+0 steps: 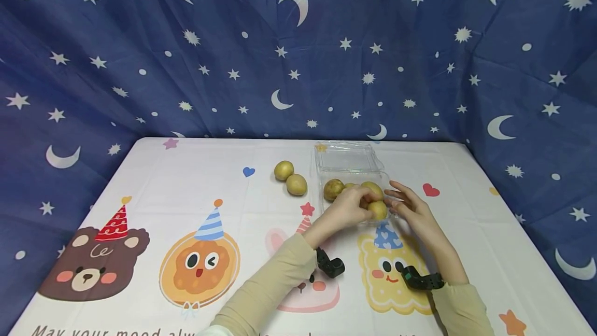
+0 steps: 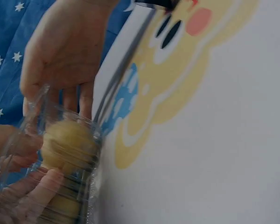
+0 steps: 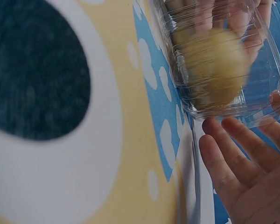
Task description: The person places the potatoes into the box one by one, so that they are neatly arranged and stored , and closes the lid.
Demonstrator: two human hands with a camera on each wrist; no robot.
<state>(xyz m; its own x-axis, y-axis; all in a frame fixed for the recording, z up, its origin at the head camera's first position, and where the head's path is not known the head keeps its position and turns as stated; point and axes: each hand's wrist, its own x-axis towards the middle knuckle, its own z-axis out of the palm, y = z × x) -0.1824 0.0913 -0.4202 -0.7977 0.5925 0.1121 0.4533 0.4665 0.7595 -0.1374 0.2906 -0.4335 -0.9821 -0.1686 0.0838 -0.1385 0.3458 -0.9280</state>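
Note:
A clear plastic clamshell container [image 1: 321, 206] lies with its lid [image 1: 347, 158] folded back away from me. Several yellow-brown potatoes [image 1: 333, 190] sit inside its base. My left hand [image 1: 346, 207] reaches in from the left and holds a potato [image 1: 378, 210] in the near right corner, thumb [image 2: 47, 186] against its side. Through the container wall, the right wrist view shows this potato [image 3: 217, 67] with left fingers behind it. My right hand [image 1: 415, 211] is at the container's right side, fingers extended, with fingertips [image 3: 212, 126] right at the plastic wall.
Two more potatoes [image 1: 296, 184] lie on the white tablecloth left of the container. Cartoon figures such as a bear [image 1: 93, 266] are printed on the cloth. A blue curtain [image 1: 210, 66] with moons and stars hangs behind the table.

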